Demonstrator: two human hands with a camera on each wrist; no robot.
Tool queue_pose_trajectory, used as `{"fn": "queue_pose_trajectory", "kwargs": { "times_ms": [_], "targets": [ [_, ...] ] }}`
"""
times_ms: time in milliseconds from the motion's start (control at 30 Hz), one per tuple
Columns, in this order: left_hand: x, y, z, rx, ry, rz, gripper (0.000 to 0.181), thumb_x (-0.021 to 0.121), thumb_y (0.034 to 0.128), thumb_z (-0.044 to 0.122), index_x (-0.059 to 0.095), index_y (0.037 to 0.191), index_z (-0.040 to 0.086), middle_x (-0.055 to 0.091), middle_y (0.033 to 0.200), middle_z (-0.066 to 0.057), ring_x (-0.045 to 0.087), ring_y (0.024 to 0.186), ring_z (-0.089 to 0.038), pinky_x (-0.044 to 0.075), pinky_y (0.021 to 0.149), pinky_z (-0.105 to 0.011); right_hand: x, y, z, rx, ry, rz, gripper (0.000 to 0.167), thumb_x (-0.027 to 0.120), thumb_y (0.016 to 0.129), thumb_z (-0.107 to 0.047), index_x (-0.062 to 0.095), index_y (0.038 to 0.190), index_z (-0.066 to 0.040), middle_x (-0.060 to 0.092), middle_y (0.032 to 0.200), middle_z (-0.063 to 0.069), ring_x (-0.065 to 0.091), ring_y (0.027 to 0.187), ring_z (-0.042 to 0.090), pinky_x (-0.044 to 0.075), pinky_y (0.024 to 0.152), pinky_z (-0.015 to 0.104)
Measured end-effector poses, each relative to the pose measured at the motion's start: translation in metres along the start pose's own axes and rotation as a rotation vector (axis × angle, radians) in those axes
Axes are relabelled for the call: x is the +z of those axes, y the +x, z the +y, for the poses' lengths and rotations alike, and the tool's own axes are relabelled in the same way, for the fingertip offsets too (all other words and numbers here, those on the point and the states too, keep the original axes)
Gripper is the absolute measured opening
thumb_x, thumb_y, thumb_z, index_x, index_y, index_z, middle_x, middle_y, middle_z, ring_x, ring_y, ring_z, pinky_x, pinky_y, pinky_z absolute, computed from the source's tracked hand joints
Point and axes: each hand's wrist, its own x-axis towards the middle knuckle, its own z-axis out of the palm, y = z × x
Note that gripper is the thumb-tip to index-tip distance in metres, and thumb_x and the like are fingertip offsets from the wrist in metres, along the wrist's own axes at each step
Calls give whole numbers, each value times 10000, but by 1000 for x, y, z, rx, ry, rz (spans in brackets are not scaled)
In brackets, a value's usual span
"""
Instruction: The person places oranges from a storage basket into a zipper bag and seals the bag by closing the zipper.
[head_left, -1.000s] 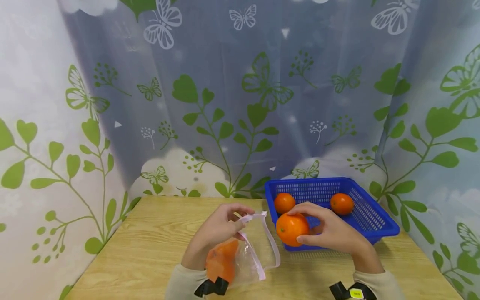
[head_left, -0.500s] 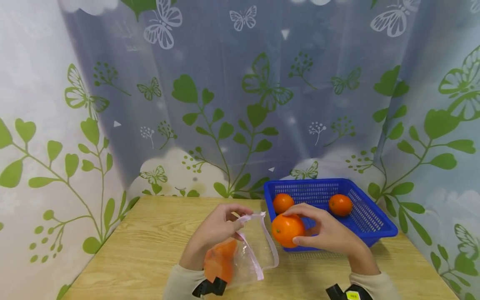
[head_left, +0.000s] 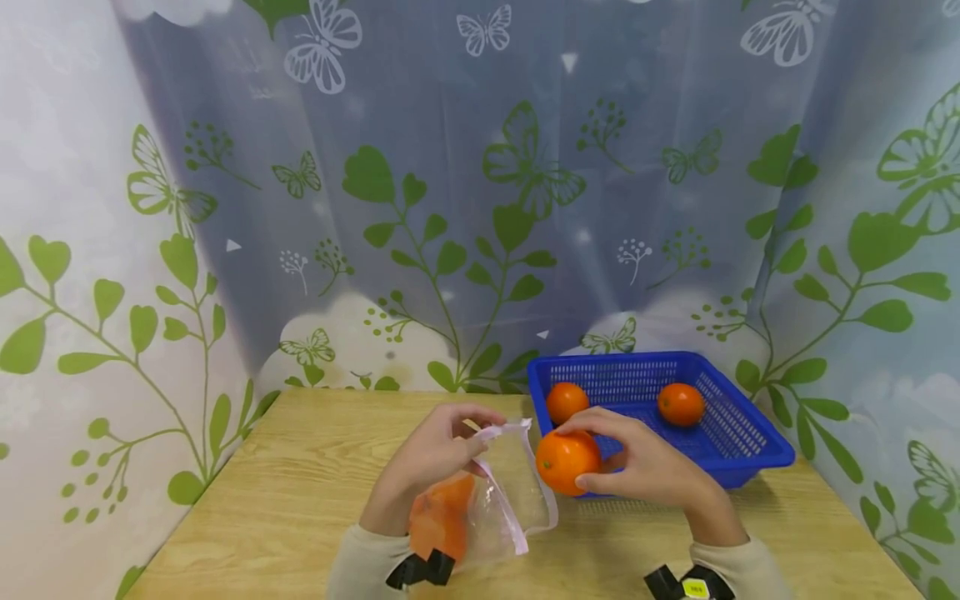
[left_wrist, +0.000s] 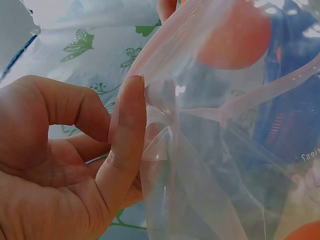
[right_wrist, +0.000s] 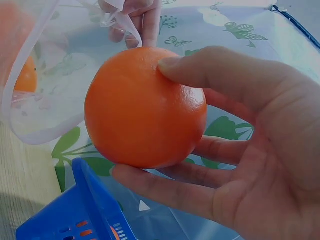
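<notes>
My right hand [head_left: 641,462] holds an orange [head_left: 568,462] between thumb and fingers, in front of the basket's near left corner. In the right wrist view the whole orange [right_wrist: 145,107] shows, close beside the bag's open mouth. At the left, my left hand [head_left: 438,454] pinches the pink-edged rim of a clear zip bag [head_left: 498,512]. The left wrist view shows the thumb and a finger on that rim, with the plastic [left_wrist: 210,165] spreading to the right. Orange fruit [head_left: 438,517] lies inside the bag, partly covered by the left wrist.
A blue plastic basket [head_left: 750,417] stands at the right on the wooden table [head_left: 322,450]. Two oranges lie in it, one at the left [head_left: 567,403] and one at the right [head_left: 681,404]. A patterned curtain [head_left: 480,250] hangs behind.
My right hand has carried the orange a little to the left, nearer the bag's mouth. My left hand keeps its pinch on the rim with hardly any movement.
</notes>
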Motion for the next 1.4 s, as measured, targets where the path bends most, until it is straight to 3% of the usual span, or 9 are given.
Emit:
{"fn": "queue_pose_trajectory", "kwargs": {
  "times_ms": [600,900,1400],
  "targets": [
    [-3,-1,-1,4,12,0,277,601,1012,48,678,1263,-42,603,1237,-268,631,747,-162,665,679,-346,4,1,-2,8,-48,3,485,829,872,-166,648,1323,-173,605,1335,115,615,1131,99,663,767,303],
    [-3,-2,-1,-2,5,-2,277,594,1008,30,680,1262,-42,599,1239,-260,633,726,-165,671,715,-445,5,2,0,2,-59,-10,473,821,887,-189,645,1327,-187,608,1320,111,633,1108,122,662,756,312],
    [-2,-2,1,-1,1,2,278,591,1004,17,673,1260,-57,598,1238,-268,626,734,-162,665,675,-351,9,3,-3,-15,-70,-18,482,817,892,-209,640,1339,-186,605,1336,106,625,1119,143,659,739,309]
  ]
}}
